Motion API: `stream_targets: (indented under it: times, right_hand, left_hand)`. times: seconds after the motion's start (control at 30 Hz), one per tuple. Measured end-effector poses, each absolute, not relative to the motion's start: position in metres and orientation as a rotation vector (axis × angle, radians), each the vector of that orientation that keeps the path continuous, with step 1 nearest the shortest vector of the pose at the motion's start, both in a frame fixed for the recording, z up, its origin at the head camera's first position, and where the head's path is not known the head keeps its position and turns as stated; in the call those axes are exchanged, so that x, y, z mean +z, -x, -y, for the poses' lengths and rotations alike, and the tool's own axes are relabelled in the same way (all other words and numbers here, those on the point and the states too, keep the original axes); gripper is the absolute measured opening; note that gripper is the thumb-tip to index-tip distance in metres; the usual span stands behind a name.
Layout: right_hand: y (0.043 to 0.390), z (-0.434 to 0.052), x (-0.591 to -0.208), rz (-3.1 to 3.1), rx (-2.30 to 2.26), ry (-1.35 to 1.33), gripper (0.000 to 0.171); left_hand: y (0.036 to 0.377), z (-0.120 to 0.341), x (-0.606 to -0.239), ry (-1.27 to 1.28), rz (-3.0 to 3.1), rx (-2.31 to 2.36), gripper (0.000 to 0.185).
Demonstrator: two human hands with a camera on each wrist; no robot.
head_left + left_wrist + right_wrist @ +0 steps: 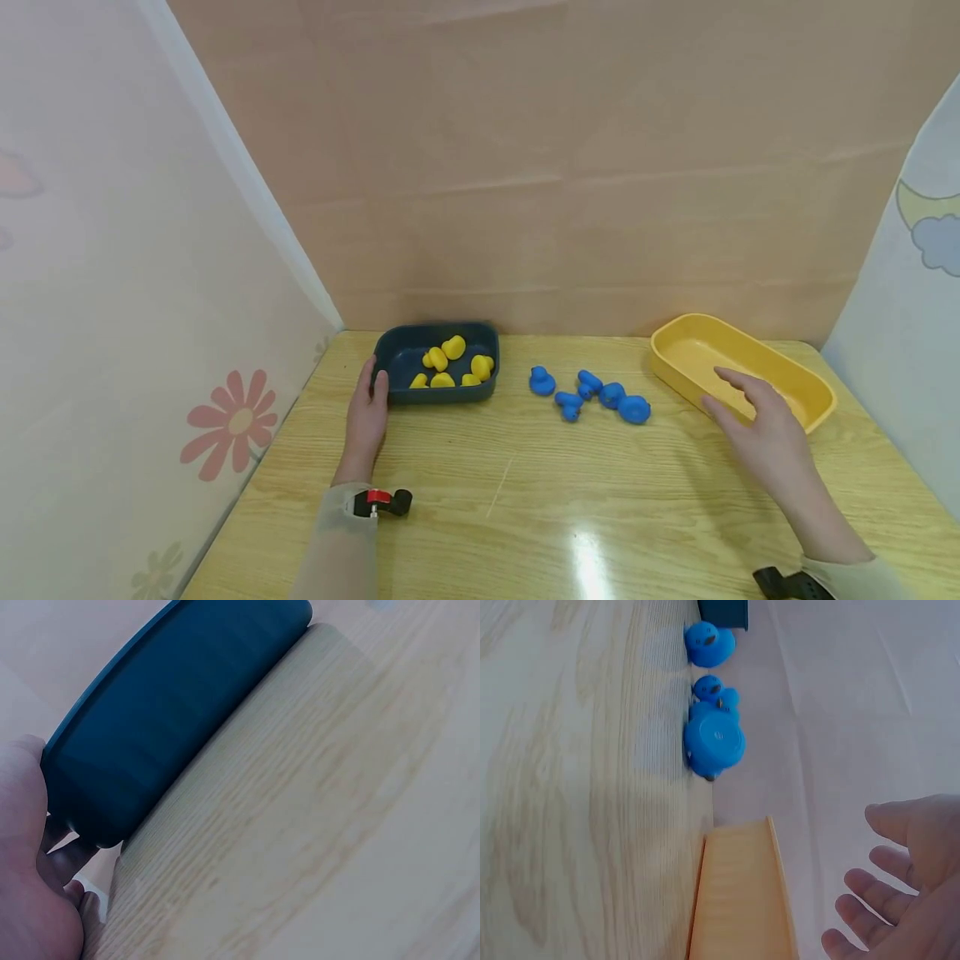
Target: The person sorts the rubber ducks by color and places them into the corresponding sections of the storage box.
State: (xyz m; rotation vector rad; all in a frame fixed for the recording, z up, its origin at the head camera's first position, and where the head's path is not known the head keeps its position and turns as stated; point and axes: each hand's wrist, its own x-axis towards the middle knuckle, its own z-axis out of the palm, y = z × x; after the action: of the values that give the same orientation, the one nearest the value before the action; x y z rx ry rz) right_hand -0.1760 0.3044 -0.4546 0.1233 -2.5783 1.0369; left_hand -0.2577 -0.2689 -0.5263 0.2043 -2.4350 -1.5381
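Observation:
A dark blue tray [438,396] at the back left holds several yellow ducks [453,347]. My left hand [369,408] rests against its left end, thumb on the near corner and fingers straight along the side; the left wrist view shows the tray wall [172,712] beside my left hand [37,862]. Several blue ducks [588,393] lie loose on the table between the trays, and show in the right wrist view as blue ducks [714,742]. My right hand [757,417] hovers with its fingers spread over the near rim of an empty yellow tray [813,387], holding nothing.
The wooden table [525,500] is walled by a brown board [570,167] behind and pale printed panels [112,292] on both sides. Bare wood lies in front of the trays. The yellow tray's wall [739,900] and the dark tray's corner [724,611] show in the right wrist view.

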Motion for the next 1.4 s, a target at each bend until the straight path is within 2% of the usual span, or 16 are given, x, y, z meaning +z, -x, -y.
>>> stream_targets:
  times: [0.47,0.63,1.1,1.4]
  right_hand:
    - [0.171,-0.344,-0.468,2.512,0.984,-0.056,0.075]
    - [0.172,-0.353,-0.475,2.463,0.946,-0.038,0.075]
    - [0.171,-0.371,-0.487,2.585,1.050,0.155,0.088]
    - [0.172,-0.374,-0.492,2.588,1.082,0.198,0.088]
  left_hand:
    - [0.258,0.269,-0.525,-0.205,2.436,-1.538,0.066]
    - [0.259,0.268,-0.526,-0.200,2.440,-1.535,0.065]
    - [0.258,0.269,-0.528,-0.195,2.432,-1.537,0.063]
    - [0.258,0.269,-0.526,-0.182,2.445,-1.533,0.076]
